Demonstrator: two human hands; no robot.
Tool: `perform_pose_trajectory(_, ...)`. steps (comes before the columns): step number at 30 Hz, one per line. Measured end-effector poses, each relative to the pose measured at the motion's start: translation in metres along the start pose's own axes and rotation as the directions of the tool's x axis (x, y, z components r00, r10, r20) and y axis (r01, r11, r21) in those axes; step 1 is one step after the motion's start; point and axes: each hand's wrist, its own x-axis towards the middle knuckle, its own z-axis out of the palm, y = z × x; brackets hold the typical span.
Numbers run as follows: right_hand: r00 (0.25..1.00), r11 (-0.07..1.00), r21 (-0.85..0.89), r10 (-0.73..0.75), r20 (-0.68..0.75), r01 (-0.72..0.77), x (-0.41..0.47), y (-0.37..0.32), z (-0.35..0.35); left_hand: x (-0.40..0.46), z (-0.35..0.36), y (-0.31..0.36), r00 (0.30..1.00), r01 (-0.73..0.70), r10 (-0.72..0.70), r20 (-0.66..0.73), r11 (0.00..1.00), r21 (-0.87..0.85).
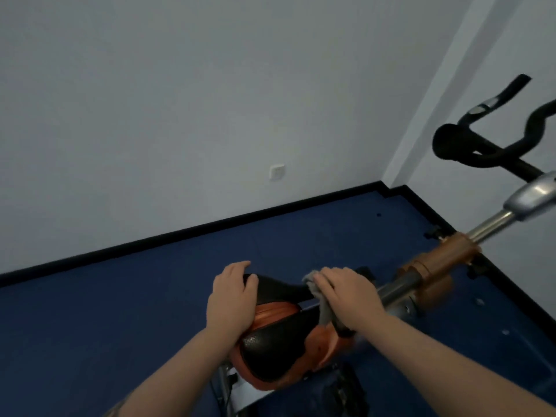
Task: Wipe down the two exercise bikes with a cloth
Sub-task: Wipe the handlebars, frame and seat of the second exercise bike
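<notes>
Dim, flat, bluish light is filling the room, casting only faint shadows. Wide-angle distortion is bending the pale grey painted wall near the edges, and the silver metal handlebar post is smearing with motion blur.

The right hand covers most of the grey cloth; the left hand hides the saddle edge; the handlebar runs past the right edge, blurred
</notes>
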Motion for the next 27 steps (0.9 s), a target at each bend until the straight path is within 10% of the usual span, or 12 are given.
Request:
perform_pose_trajectory(10,0.961,0.954,0.117,-0.276,-0.009,0.275,0.003,-0.034,0.01,-0.026,0.007,0.009,0.978,0.106,-0.105,-0.181,0.994,-0.008)
perform_pose_trajectory(18,0.993,0.992,0.115,-0.068,0.092,0.057,0.038,-0.072,0.01,-0.089,0.031,0.004,0.945,0.175,-0.223,-0.24,0.963,-0.207)
perform_pose_trajectory(24,0.828,0.795,0.349,-0.554,0.087,0.496,0.036,-0.085,0.005,-0.102,0.028,0.001,0.95,0.191,-0.235,-0.207,0.959,-0.211)
perform_pose_trajectory(27,0.79,0.784,0.389,-0.582,0.192,0.483,0.05,-0.057,0.002,-0.104,0.027,0.001,0.95,0.197,-0.233,-0.208,0.964,-0.181)
